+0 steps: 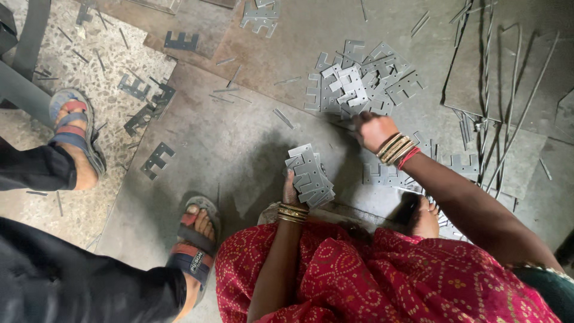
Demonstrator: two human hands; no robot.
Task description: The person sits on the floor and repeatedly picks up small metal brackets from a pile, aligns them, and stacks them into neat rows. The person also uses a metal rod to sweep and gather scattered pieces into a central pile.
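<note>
The pile of metal pieces (359,84) lies far, on the floor plate (239,137); the stack (310,174) is near, two sandalled feet (194,236) left

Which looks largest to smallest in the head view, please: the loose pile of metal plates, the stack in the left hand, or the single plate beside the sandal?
1. Loose pile of metal plates
2. Stack in the left hand
3. Single plate
</note>
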